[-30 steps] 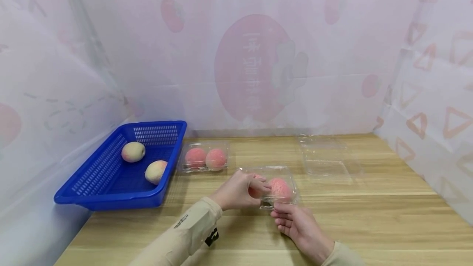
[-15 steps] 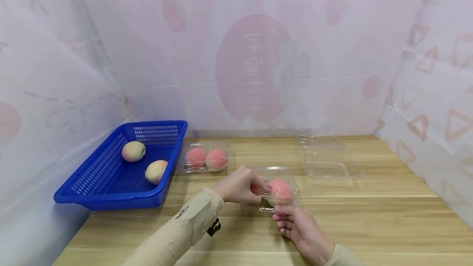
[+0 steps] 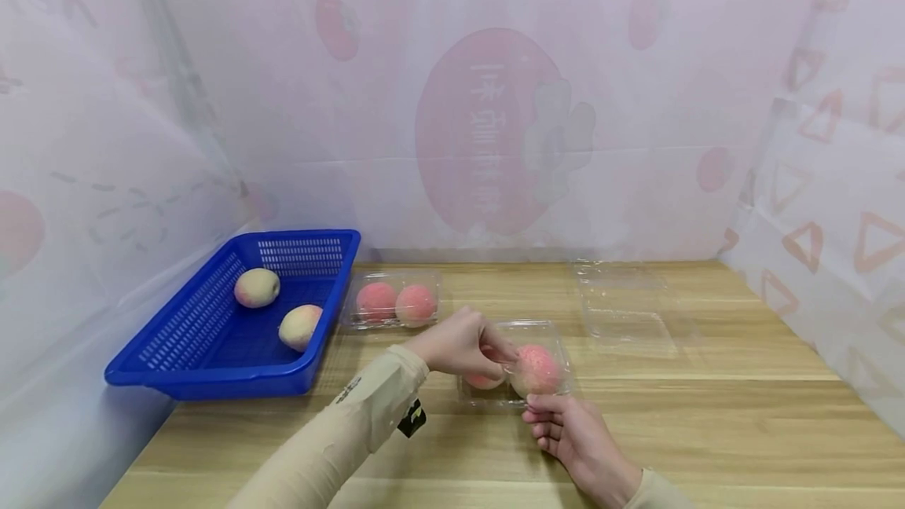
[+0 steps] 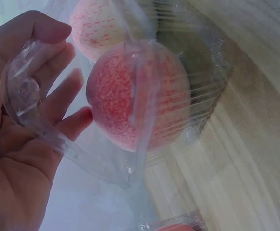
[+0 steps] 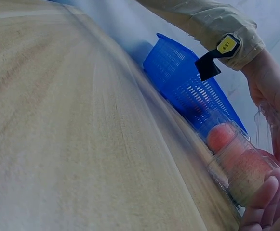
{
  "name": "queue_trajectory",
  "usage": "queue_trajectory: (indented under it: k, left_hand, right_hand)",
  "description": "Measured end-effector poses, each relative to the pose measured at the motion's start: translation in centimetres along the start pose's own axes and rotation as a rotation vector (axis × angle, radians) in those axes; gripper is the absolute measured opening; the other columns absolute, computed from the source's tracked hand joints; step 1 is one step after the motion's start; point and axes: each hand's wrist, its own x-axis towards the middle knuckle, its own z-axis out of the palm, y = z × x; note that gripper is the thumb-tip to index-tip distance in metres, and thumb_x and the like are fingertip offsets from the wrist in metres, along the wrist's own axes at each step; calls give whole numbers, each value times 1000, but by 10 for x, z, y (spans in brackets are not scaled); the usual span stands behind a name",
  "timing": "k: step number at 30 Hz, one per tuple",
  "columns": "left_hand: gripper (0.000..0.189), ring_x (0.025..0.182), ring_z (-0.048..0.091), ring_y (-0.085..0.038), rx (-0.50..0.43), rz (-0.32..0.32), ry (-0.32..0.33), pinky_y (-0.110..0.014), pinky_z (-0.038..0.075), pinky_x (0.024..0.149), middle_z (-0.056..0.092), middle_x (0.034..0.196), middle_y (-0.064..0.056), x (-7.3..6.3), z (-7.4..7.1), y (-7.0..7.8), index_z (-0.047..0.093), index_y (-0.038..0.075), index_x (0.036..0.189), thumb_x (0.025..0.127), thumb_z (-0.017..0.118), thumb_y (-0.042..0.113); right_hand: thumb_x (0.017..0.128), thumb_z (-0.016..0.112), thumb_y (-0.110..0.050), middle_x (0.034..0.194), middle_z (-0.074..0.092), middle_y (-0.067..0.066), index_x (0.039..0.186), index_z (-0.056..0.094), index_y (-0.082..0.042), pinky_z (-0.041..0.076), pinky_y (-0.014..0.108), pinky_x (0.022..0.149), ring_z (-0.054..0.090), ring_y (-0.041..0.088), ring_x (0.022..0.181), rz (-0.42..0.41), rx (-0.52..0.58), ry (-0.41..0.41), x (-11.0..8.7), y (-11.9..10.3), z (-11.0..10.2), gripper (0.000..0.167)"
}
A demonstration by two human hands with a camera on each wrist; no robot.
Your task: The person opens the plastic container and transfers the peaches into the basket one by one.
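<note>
A clear plastic clamshell box [image 3: 530, 327] with two pink-and-cream peaches stands on the table between both hands. My left hand [image 3: 461, 344] reaches over its left side, fingers curled at the clear plastic. In the left wrist view, a lid edge [image 4: 94, 168] crosses in front of that palm, and a fingertip lies against or very near the red peach [image 4: 115, 96]. My right hand [image 3: 576, 434] pinches the front edge near the right-hand peach [image 3: 537, 371]. The left-hand peach [image 3: 484, 380] shows partly beneath my left hand. Clear plastic makes the exact lid position hard to tell.
A blue basket [image 3: 205, 378] at the left holds two paler peaches [image 3: 257, 287]. Next to it sits another clear box with two pink peaches [image 3: 396, 302]. Clear plastic packaging [image 3: 625, 309] lies at the back right. Fabric walls border the wooden table [image 3: 714, 422].
My left hand has risen slightly and its thumb has lifted, so the left-hand peach and the clamshell's front left edge now show. My right hand stays at the front edge.
</note>
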Motion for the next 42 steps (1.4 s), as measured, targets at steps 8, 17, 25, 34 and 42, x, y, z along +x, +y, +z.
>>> queue_trajectory:
  k: [8,17,25,34,42]
  left_hand:
    - [19,63,54,2,-39,-52,-52,-16,48,58,73,88,11,4,-5,-2,81,11,94,77,77,3]
    - [20,67,58,1,-38,-69,-53,-18,52,62,72,89,16,3,-8,1,81,14,94,77,78,3]
    - [22,79,68,-4,-55,-72,-62,-21,56,67,72,91,13,3,-8,1,80,11,95,78,73,-1]
    - [20,74,63,-1,-58,-94,-89,-20,54,67,72,89,15,6,-13,-1,81,14,95,79,76,3]
    - [23,85,66,-3,-159,-105,-49,-25,55,77,74,92,9,3,-33,-9,78,10,106,83,76,5]
  right_hand:
    - [90,67,-11,78,67,6,89,65,-3,46,22,56,55,11,61,13,3,-7,-1,1,1,8]
    - [90,67,-11,78,67,6,90,66,-4,46,21,56,55,11,61,16,-4,-15,-1,2,3,7]
    - [90,67,-11,78,68,6,90,66,-4,46,21,55,55,10,60,13,2,-8,-1,3,3,7]
    - [90,68,-12,78,68,6,91,66,-2,46,21,55,55,10,61,11,-2,-9,-1,4,2,10]
    - [90,67,-14,79,68,5,94,65,0,46,22,57,55,10,61,17,-9,-21,0,3,-1,14]
